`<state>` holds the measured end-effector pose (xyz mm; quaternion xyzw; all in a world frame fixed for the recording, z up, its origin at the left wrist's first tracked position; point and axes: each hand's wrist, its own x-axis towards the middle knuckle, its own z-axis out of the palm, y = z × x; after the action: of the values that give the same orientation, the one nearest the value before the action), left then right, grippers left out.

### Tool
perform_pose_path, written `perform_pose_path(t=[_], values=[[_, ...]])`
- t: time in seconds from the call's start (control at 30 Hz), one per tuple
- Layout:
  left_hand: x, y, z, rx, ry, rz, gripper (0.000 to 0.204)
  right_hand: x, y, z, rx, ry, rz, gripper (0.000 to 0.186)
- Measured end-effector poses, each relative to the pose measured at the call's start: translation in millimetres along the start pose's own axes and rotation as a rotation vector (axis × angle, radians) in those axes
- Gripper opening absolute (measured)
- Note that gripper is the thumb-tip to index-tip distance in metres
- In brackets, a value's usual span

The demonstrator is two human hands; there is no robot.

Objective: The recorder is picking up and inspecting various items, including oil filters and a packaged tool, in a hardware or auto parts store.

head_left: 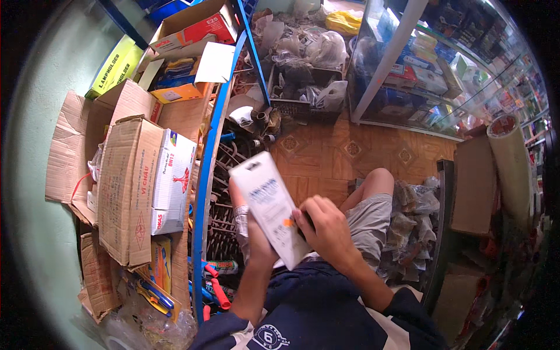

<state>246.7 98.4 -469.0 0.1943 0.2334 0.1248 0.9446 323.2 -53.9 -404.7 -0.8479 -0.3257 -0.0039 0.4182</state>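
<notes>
A flat white package (271,204) with blue print, a small orange patch and a hanging slot at its top end is tilted in front of my lap. My left hand (262,242) grips it from the left and below, with the fingers mostly hidden behind it. At its right edge is my right hand (326,226), fingers curled and thumb against the package's side. Something dark shows between that thumb and the fingers; I cannot tell what it is.
On the left, a blue-framed shelf (205,181) bears cardboard cartons (131,186) and a white box (172,181). A crate (291,107) of plastic bags stands ahead on brown floor tiles (315,151). A glass display case (402,76) is at the far right, plastic-wrapped goods (408,227) beside my knee.
</notes>
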Motion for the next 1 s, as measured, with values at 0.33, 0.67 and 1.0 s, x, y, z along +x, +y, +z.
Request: perform_pose_path(t=[0.33,0.67,1.0], values=[[19.5,16.1,-15.7,0.197,0.114,0.022,0.048,5.7,-23.8,-6.2,0.032,0.027,-0.197,0.021],[7.5,11.6,1.8,0.281,0.059,0.196,0.048,15.4,-10.4,24.2,0.009,-0.05,-0.089,0.022],[-12.1,21.4,-6.3,0.266,0.135,-0.072,0.055,-28.4,17.3,-85.1,0.341,0.311,0.39,0.023]])
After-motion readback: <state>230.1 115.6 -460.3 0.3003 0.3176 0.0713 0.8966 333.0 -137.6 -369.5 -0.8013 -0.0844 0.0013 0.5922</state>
